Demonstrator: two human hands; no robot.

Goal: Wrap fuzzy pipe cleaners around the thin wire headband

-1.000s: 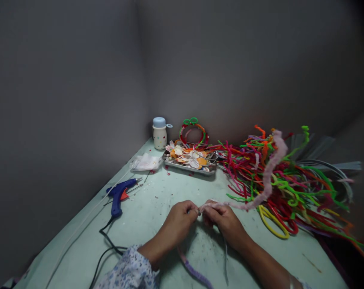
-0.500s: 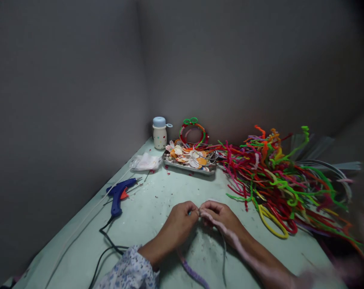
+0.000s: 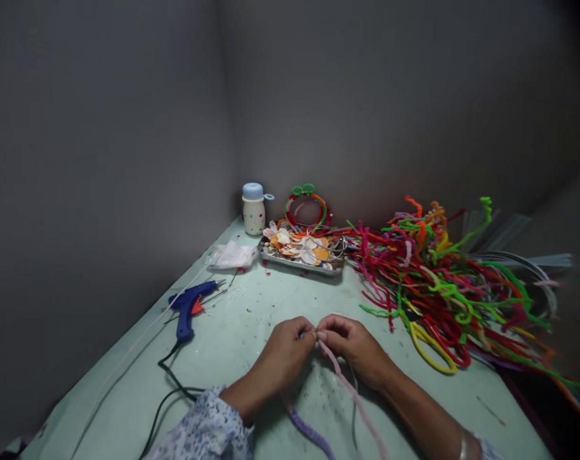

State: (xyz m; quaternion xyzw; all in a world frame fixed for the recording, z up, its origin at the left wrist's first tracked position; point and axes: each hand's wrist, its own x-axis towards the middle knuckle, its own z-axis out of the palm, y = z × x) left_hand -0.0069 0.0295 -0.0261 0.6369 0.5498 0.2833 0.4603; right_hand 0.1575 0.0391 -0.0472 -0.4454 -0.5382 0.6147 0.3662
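Pink stem point(image 3: 346, 382), far end pinched by the fingers point(image 3: 336, 323) of left hand point(image 3: 286, 348) and right hand point(image 3: 358, 345), slants wearer-ward, nearer the right.

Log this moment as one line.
left hand: pinched shut; right hand: pinching pink strand; purple band: near left hand; glue gun: lying on table

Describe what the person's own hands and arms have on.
Both the left hand and right hand are ungloved. The left forearm wears a loose white sleeve with blue flower-like spots and a gathered cuff. Near the right wrist is a pale, shiny band; a sliver of patterned cloth shows beyond.
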